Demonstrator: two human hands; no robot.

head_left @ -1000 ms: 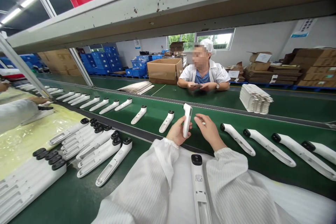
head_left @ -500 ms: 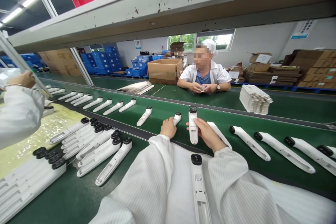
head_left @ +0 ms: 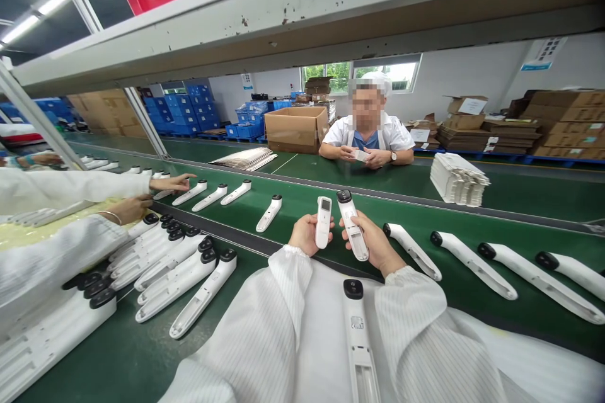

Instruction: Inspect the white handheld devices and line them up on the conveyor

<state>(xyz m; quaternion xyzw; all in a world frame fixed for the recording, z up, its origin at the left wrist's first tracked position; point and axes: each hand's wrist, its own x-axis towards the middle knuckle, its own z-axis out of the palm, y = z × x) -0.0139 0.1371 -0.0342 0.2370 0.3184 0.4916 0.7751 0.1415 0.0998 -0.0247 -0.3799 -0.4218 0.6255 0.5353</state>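
Observation:
My left hand [head_left: 302, 236] is closed around a white infrared thermometer [head_left: 323, 224], held upright with its small grey screen side towards me. Just beside it, my right hand [head_left: 378, 245] grips a second thermometer [head_left: 352, 225] by its handle, slightly tilted. That one shows its black head and the open battery compartment. Both are raised over the near edge of the green conveyor belt [head_left: 302, 201]. Below my hands, between my sleeves, another thermometer [head_left: 358, 324] lies on white material with its battery compartment uncovered.
More thermometers lie along the belt, such as one at right [head_left: 413, 252]. Several are grouped on the green table [head_left: 142, 352] at left, where a co-worker's hands [head_left: 172, 184] reach in. A person [head_left: 366, 132] sits opposite near stacked white cartons [head_left: 458, 179]. A shelf beam [head_left: 293, 19] crosses overhead.
My left hand has lifted a thermometer off the belt, screen side now showing. The one in my right hand has tilted. Thermometers on the belt have shifted right, and a co-worker's arms have reached in.

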